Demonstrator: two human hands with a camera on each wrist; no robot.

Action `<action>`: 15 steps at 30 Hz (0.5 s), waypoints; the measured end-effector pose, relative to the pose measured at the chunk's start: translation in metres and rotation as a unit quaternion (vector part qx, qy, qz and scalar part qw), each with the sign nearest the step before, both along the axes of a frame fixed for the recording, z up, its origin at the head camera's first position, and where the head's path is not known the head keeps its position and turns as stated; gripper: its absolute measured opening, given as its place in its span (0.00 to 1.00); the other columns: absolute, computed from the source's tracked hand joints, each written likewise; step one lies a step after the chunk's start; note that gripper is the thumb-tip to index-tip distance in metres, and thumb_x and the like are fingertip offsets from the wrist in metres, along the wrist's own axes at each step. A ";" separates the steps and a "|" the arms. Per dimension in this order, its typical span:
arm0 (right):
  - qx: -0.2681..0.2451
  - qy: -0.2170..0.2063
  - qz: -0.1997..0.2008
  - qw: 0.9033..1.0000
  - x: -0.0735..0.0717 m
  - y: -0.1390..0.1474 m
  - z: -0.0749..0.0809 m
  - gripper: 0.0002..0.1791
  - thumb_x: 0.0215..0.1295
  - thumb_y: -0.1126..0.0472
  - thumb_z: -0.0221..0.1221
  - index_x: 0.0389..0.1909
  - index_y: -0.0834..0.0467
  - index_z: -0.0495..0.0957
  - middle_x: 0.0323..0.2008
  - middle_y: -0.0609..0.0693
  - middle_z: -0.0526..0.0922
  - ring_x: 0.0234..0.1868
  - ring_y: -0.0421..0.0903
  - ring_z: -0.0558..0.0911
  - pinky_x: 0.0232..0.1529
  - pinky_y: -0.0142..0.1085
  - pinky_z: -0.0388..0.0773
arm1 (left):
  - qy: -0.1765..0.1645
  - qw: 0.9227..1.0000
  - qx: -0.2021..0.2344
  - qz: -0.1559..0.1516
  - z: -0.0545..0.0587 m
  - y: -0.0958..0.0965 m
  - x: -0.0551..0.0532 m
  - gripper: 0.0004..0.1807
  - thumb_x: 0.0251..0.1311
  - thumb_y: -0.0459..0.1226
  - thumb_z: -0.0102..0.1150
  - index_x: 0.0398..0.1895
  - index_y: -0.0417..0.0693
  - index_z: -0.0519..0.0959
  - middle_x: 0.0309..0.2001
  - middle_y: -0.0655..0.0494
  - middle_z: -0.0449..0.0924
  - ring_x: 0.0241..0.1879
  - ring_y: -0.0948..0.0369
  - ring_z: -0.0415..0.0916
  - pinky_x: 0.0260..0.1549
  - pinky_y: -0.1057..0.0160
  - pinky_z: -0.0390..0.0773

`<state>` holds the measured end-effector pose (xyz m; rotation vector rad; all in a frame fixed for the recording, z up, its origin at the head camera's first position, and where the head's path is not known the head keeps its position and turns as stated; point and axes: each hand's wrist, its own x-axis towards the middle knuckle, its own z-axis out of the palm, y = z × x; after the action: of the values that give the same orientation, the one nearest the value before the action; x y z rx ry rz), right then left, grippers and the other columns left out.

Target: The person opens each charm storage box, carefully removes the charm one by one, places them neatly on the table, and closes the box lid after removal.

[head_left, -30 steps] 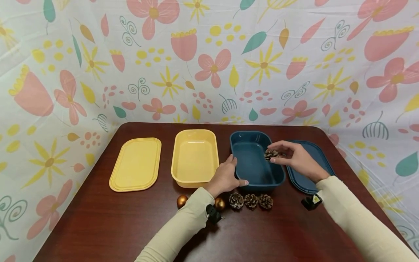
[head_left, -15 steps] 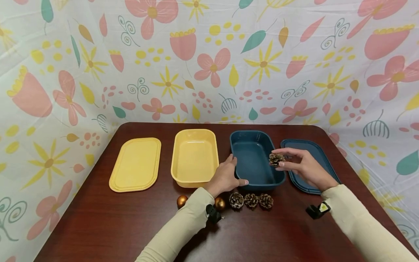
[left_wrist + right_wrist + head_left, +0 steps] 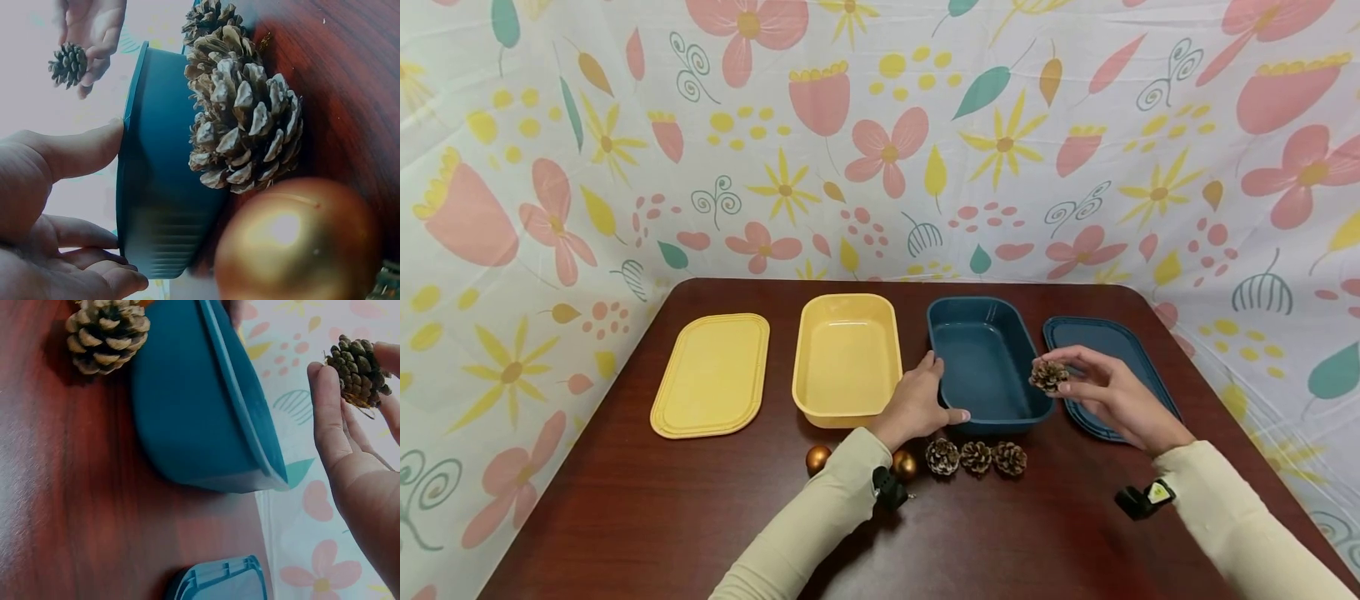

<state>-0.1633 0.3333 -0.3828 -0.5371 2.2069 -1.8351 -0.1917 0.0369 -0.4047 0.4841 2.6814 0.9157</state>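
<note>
My right hand [image 3: 1112, 394] pinches a brown pinecone [image 3: 1048, 377] between thumb and fingertips, raised over the right rim of the blue container [image 3: 981, 354]. In the right wrist view that pinecone [image 3: 357, 372] has a thin loop of string. My left hand [image 3: 916, 407] rests against the container's near-left corner, thumb on the near rim and fingers along the left side. Nothing lies on the visible floor of the container. Close to its near wall, three pinecones [image 3: 976, 459] sit in a row on the table. The left wrist view shows the nearest pinecone [image 3: 247, 125] with whitish scale tips.
The yellow container [image 3: 847, 354] stands left of the blue one, with a yellow lid [image 3: 711, 375] farther left. A blue lid [image 3: 1105, 367] lies at the right, partly behind my right hand. Two copper-coloured balls, one ball [image 3: 817, 459] left of my left sleeve and another ball [image 3: 904, 465] right of it, rest nearby.
My right hand has moved right and slightly toward me with the pinecone, from above the blue container's inside to its right rim. My left hand stays in place.
</note>
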 end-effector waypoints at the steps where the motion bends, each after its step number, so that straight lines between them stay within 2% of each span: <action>1: -0.001 -0.005 0.001 1.000 0.001 0.001 0.000 0.23 0.76 0.68 0.50 0.69 0.68 0.64 0.63 0.44 0.74 0.59 0.35 0.80 0.55 0.29 0.82 | 0.001 1.000 0.001 0.000 0.000 0.000 0.000 0.51 0.58 0.50 0.71 0.79 0.43 0.56 0.82 0.48 0.45 0.78 0.51 0.57 0.71 0.53 0.69; 5: -0.019 -0.021 0.010 1.000 0.007 0.006 -0.003 0.25 0.77 0.68 0.48 0.72 0.66 0.63 0.66 0.42 0.71 0.59 0.35 0.80 0.56 0.32 0.82 | 0.000 1.000 0.002 0.001 -0.001 0.000 0.000 0.51 0.58 0.51 0.71 0.79 0.44 0.56 0.82 0.49 0.45 0.78 0.51 0.56 0.71 0.53 0.69; 9: -0.050 -0.034 0.021 0.998 0.011 0.010 -0.009 0.24 0.78 0.69 0.45 0.73 0.64 0.62 0.66 0.43 0.71 0.55 0.38 0.82 0.50 0.36 0.85 | -0.003 1.000 0.007 0.002 0.000 -0.001 0.001 0.51 0.58 0.51 0.71 0.79 0.45 0.55 0.82 0.50 0.44 0.79 0.51 0.55 0.72 0.53 0.68; 15: -0.048 -0.057 0.031 0.997 0.016 0.017 -0.015 0.24 0.81 0.66 0.41 0.75 0.61 0.60 0.63 0.41 0.72 0.55 0.43 0.86 0.46 0.37 0.84 | -0.001 1.000 0.005 0.002 -0.001 -0.001 0.000 0.51 0.58 0.50 0.71 0.79 0.44 0.55 0.82 0.49 0.44 0.79 0.52 0.55 0.72 0.54 0.68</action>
<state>-0.1471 0.3506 -0.3978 -0.4983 2.0158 -1.8981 -0.1919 0.0363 -0.4058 0.4808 2.6781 0.9301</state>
